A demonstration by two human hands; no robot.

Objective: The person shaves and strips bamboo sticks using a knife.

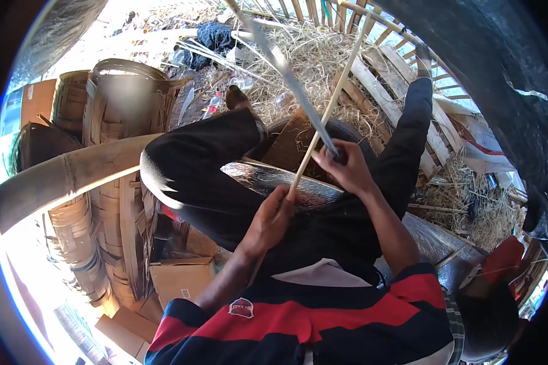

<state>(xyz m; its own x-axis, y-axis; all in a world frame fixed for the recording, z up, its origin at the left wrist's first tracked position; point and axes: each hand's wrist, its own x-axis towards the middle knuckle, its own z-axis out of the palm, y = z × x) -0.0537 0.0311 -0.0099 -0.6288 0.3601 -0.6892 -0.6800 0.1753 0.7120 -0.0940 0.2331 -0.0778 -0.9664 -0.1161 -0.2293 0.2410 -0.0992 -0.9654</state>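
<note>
**Knife [295, 85] and strip [339, 86] cross between two hands**

The left hand [273, 218] has its grip closed on the lower end of the pale strip, which slants up and to the right, away from the body. The right hand [346, 167] has its grip wrapped around the knife's dark handle; its thumb lies close by the strip. The long grey blade points up and to the left, crossing the strip just above the right hand; whether the two touch there, I cannot tell.

Both hands are above the dark trousers [207, 164], near a silvery sheet [256, 177] between the legs. Shavings [310, 45] litter the ground ahead. On the left, a thick pole [73, 173] slants beside woven baskets [128, 100], with a box [182, 281] nearer the body.
</note>
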